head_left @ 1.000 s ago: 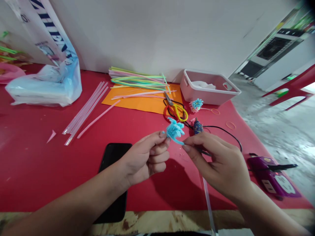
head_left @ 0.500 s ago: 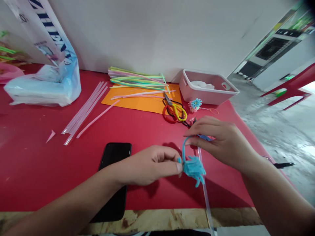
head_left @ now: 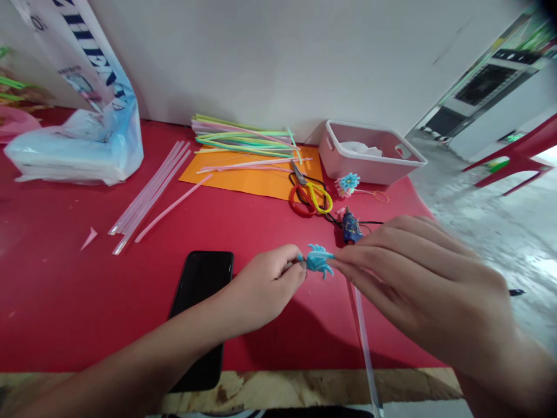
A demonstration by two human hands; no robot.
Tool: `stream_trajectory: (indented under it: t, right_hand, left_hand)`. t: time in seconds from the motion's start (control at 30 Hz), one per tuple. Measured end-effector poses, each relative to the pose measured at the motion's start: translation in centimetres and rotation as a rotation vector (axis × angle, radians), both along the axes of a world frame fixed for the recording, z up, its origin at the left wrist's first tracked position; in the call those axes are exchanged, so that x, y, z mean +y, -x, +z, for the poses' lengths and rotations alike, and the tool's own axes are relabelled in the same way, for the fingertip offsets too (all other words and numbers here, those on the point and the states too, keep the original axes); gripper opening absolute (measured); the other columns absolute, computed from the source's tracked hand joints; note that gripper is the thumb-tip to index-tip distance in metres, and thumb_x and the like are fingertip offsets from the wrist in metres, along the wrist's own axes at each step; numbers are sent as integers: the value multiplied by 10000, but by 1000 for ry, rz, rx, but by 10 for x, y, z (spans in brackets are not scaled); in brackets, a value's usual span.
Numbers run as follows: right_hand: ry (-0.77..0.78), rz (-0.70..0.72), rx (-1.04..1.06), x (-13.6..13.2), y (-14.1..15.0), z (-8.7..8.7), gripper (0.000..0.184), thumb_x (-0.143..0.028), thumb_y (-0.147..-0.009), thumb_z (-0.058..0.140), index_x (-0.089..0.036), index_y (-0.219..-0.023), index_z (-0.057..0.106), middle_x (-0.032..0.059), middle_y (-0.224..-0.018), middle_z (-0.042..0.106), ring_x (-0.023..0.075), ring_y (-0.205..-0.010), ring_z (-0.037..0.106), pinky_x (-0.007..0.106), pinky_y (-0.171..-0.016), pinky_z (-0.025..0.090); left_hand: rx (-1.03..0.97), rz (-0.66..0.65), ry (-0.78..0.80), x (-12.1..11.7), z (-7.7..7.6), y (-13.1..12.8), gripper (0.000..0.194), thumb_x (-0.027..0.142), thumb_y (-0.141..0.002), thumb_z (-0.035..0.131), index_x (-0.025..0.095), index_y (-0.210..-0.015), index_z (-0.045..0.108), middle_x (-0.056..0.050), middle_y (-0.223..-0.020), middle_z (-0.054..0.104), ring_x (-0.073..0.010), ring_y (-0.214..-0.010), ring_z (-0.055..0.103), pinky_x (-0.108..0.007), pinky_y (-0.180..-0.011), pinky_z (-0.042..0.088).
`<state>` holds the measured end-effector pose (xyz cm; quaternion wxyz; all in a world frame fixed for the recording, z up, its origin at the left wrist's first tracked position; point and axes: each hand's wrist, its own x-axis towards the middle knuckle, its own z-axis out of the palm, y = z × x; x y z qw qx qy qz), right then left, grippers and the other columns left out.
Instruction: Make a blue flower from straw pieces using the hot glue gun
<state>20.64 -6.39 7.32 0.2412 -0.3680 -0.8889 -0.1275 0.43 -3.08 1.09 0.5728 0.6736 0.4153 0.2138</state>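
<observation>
A small tufted bundle of blue pipe cleaner point(head_left: 317, 260) is held above the table between my two hands. My left hand point(head_left: 272, 284) pinches its left end between thumb and fingers. With closed fingertips, my right hand point(head_left: 418, 284) grips a blue strand on its right side. Some short blue ends stick out above and below the bundle. Just beyond my right fingers lies a dark blue glue gun point(head_left: 350, 226). A long clear glue stick point(head_left: 364, 339) runs from it toward the table's front edge.
A black phone point(head_left: 200, 319) lies by my left forearm. Scissors point(head_left: 310, 194), pipe cleaners point(head_left: 243, 139) and orange card point(head_left: 248, 180) are farther back. Clear glue sticks point(head_left: 152, 197) lie left. A pink bin point(head_left: 369, 159) and a small flower piece point(head_left: 348, 184) stand back right.
The blue strand that curved up is now drawn out to the right by my right hand. Both hands shifted; the bundle moved up and left, and the glue gun came into clearer view.
</observation>
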Motion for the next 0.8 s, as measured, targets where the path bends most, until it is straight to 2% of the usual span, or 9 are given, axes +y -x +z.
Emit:
stream_trajectory:
  t: [0.2, 0.43, 0.67, 0.8]
  right_hand:
    - [-13, -40, 43, -11, 10, -7, 83, -99, -864, 718, -169, -868, 674, 28, -711, 702, 177, -676, 601, 358, -639, 460]
    - [0, -54, 150, -16, 16, -18, 106, -69, -873, 697, -133, -957, 692, 30, -751, 741, 144, -670, 640, 310, -709, 511]
    - [26, -128, 225, -16, 14, -23, 86, -75, -867, 687, -140, -922, 694, 22, -707, 713, 119, -632, 643, 257, -649, 508]
    - [87, -150, 283, -14, 16, -24, 87, -83, -871, 668, -160, -908, 685, 15, -735, 723, 107, -645, 653, 228, -625, 505]
  left_hand:
    - [-182, 136, 113, 1, 0, -3, 241, 344, -955, 469, 201, -760, 469, 73, -637, 396, -86, -555, 345, -241, -527, 278]
    - [-471, 243, 329, 2, 0, -2, 237, 278, -958, 510, 184, -742, 485, 94, -559, 358, -53, -467, 229, -170, -430, 216]
    - [-745, 233, 638, 3, 11, 0, 212, 204, -957, 517, 175, -747, 523, 107, -468, 310, -52, -424, 132, -141, -386, 159]
    - [-863, 155, 778, 3, 12, 3, 214, 205, -960, 523, 162, -754, 559, 104, -456, 288, -60, -427, 113, -141, -383, 172]
